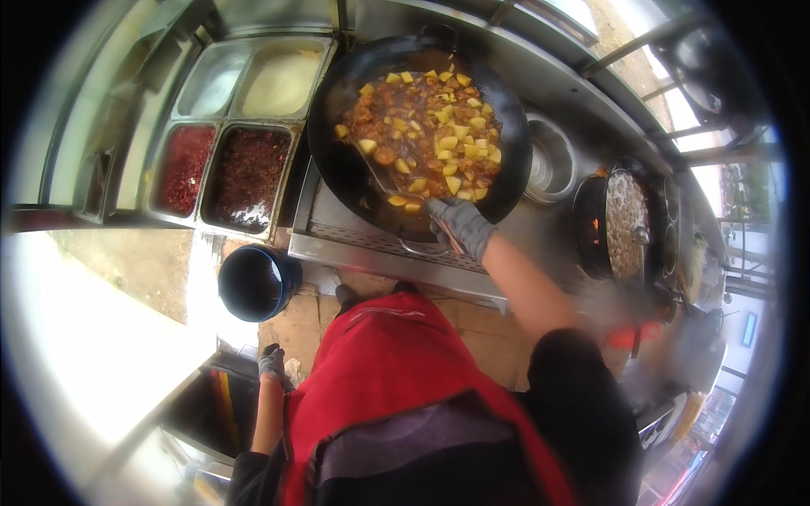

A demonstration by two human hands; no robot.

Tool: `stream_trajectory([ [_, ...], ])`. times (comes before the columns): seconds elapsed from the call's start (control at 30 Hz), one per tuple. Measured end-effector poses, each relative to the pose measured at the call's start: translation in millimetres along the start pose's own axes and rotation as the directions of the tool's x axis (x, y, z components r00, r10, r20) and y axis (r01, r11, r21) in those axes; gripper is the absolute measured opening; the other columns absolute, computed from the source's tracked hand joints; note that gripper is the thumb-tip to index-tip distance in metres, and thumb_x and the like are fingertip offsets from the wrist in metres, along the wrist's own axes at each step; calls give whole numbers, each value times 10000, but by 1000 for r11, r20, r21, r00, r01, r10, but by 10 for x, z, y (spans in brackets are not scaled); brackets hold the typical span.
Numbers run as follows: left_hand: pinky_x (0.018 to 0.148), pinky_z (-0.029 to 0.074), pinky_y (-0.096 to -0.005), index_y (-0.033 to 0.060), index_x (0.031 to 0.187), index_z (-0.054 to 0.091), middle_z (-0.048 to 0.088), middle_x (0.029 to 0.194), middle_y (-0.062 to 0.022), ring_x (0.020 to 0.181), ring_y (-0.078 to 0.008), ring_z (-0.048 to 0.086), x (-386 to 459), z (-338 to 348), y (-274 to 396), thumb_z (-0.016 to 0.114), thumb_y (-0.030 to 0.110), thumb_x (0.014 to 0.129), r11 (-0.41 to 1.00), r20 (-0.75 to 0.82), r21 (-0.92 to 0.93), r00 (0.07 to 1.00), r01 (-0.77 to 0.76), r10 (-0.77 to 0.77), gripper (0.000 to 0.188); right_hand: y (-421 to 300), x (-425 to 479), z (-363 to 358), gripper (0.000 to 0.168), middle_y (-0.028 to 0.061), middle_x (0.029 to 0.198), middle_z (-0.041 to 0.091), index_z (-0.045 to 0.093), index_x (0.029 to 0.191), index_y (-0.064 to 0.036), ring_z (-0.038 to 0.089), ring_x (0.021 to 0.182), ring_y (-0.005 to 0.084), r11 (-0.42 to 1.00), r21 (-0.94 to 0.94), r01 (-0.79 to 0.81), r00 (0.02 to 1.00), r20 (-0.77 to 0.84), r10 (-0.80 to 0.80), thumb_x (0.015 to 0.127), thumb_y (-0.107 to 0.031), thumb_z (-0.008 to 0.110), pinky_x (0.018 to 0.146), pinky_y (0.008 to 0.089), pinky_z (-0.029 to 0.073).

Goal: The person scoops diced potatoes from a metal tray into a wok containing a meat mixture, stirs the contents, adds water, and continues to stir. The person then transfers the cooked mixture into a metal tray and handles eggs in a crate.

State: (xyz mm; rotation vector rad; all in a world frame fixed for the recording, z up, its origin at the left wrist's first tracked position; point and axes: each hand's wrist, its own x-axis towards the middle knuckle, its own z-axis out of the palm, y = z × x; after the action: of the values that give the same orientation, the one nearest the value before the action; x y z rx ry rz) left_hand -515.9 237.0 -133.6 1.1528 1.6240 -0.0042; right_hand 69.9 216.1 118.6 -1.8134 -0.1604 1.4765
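A big black wok (pixel 329 183) stands before me, holding chunks of yellow potato (pixel 461 132) and browned pieces of meat (pixel 373 114) in reddish-brown sauce. My right hand (pixel 465 224), in a grey glove, is closed around the handle of a metal wok spatula (pixel 378 177) at the wok's near rim. The spatula's blade reaches into the food on the left side. My left hand (pixel 272 362), also gloved, hangs low at my side, apart from the wok. Its fingers look curled, but whether they hold anything cannot be made out.
Left of the wok sit steel pans of dark red chilli sauce (pixel 247 174), red seasoning (pixel 185 164) and pale contents (pixel 278 79). A blue bucket (pixel 253 284) stands below them. Stacked metal bowls (pixel 552 158) and a second pot (pixel 626 221), with flame beside it, are at right.
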Motion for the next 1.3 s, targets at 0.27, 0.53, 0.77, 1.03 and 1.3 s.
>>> stream_trajectory([
  [0.27,588,438,-319,41,1069,578,579,809,-60,679,-161,522,-603,-44,803,569,81,763,967,-79,-170,975,192,-208,309,-117,-13,-337,303,23,579,500,559,924,-33,454,410,88,803,596,9,991,101,-86,882,-333,559,361,235,360],
  [0.53,565,434,-330,79,976,570,554,760,-31,660,-160,521,-779,207,276,571,103,768,926,22,-215,950,309,-312,210,-777,-1475,-1579,376,165,902,639,606,1000,-25,617,837,284,166,-985,-38,950,-87,-301,832,-360,571,730,365,474],
  [0.77,568,434,-326,67,1077,563,556,821,-15,698,-148,517,-640,317,676,565,76,786,853,-38,-398,922,339,-384,291,-428,301,-1634,374,201,966,621,612,1006,-36,585,938,352,152,-988,-11,911,-73,-407,819,-354,551,820,400,454],
  [1.03,558,413,-262,62,1084,583,563,760,-7,647,-116,502,-634,400,588,587,59,776,891,-36,-417,976,181,-215,307,-605,529,-811,327,133,922,640,579,1075,-103,611,862,309,66,-981,184,838,122,-533,840,-323,518,747,391,466],
  [1.3,495,380,-243,51,1011,602,542,678,1,570,-98,479,-685,442,204,616,49,741,914,17,-388,992,119,-122,270,-689,-375,-1059,416,98,814,603,472,1227,-54,610,715,245,-422,-907,19,876,218,-430,867,-262,477,593,387,459],
])
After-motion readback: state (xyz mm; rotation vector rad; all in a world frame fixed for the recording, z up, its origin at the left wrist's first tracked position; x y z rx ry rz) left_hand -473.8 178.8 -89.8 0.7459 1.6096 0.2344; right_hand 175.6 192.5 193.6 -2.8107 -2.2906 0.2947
